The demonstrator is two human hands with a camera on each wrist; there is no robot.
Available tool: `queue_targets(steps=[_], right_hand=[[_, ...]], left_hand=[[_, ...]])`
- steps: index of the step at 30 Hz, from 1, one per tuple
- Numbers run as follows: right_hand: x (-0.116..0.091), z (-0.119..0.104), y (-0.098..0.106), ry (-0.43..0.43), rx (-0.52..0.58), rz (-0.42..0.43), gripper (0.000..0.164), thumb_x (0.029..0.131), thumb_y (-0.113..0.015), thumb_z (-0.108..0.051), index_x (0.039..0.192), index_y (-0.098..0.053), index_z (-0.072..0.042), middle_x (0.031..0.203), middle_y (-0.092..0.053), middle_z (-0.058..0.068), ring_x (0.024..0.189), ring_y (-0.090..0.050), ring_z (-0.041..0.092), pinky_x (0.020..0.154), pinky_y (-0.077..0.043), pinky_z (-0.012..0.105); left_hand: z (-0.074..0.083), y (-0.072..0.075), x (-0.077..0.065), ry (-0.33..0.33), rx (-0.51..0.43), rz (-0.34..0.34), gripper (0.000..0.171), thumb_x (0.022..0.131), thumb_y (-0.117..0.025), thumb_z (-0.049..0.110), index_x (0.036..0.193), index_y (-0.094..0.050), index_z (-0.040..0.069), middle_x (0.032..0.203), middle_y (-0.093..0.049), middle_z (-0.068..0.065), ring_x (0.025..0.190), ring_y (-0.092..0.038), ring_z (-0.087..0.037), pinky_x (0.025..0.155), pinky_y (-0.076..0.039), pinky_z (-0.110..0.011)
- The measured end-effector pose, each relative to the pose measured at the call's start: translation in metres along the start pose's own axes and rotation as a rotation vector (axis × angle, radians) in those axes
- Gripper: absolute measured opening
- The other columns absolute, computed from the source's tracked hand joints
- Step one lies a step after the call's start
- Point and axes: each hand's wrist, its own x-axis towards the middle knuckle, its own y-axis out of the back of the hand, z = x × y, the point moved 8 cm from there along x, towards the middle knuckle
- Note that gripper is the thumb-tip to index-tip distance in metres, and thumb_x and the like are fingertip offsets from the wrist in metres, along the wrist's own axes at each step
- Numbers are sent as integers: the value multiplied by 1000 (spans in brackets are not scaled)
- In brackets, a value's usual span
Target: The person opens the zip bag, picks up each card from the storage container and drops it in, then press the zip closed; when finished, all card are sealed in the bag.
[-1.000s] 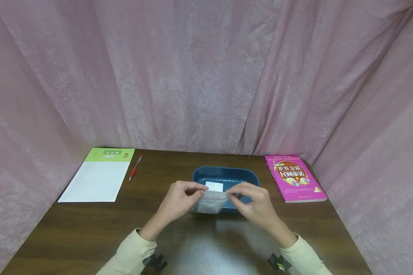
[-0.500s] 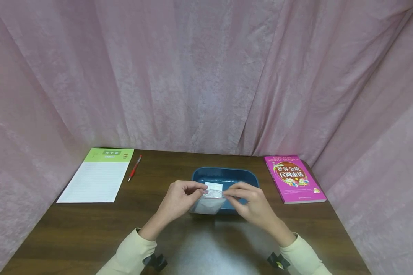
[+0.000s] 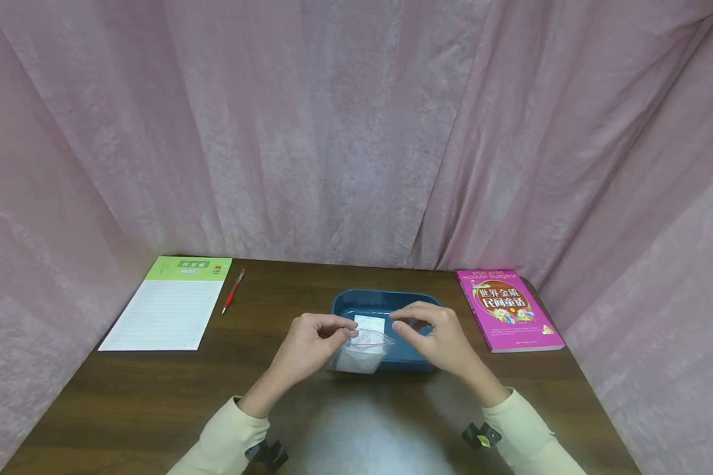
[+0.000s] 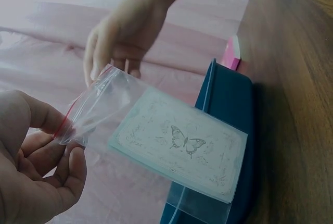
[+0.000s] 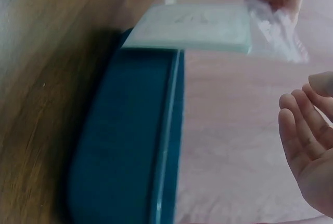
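My left hand (image 3: pixel 309 340) pinches one top corner of a small clear zip-lock bag (image 4: pixel 101 107) with a red seal line. Inside the bag lies a stack of pale cards (image 4: pixel 179 140), the front one printed with a butterfly. In the head view the bag's mouth gapes a little. My right hand (image 3: pixel 440 336) is just right of the bag, thumb and fingers apart, holding nothing; the right wrist view shows a gap between this hand (image 5: pixel 312 140) and the bag. Beneath is a blue plastic tray (image 3: pixel 410 356), with a white printed piece (image 3: pixel 370 322) seen over it.
At the left of the wooden table (image 3: pixel 261 369) lies a green-topped lined writing pad (image 3: pixel 163 313), with a red pen (image 3: pixel 234 291) beside it. A magenta book (image 3: pixel 507 310) lies on the right. Pink curtains (image 3: pixel 333 132) stand behind and at both sides.
The right hand has let go of the bag's other top corner and moved slightly up and right. The bag's mouth has parted; the left hand still holds its corner.
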Motion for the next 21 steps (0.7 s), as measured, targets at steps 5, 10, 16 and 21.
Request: queue_targets(steps=[5, 10, 16, 21], right_hand=[[9, 33, -8, -131, -11, -36, 14, 93, -76, -16, 106, -80, -17, 100, -77, -4, 84, -69, 8, 72, -59, 29], [11, 62, -25, -216, -32, -114, 18, 91, -77, -17, 109, -79, -13, 104, -77, -1, 87, -70, 11, 74, -59, 32], [11, 92, -50, -267, -67, -218, 25, 92, -77, -22, 115, -77, -10, 108, -77, 1, 92, -70, 13, 76, -59, 29], [12, 104, -66, -288, -87, -289, 32, 91, -78, -22, 119, -75, -7, 115, -75, 5, 102, -71, 21, 84, -60, 40]], left_hand=[[0, 0, 0, 1, -1, -5, 18, 92, -70, 11, 98, -82, 23, 88, -77, 10, 77, -66, -11, 62, -49, -25], [1, 0, -1, -9, -3, -7, 19, 92, -70, 10, 98, -82, 23, 87, -77, 11, 79, -68, -9, 64, -50, -25], [1, 1, -2, -8, -12, -12, 18, 92, -69, 10, 99, -82, 20, 88, -78, 10, 81, -69, -11, 65, -51, -25], [0, 2, -2, 3, -13, -13, 19, 93, -69, 10, 100, -82, 22, 89, -78, 8, 80, -68, -13, 65, -51, -26]])
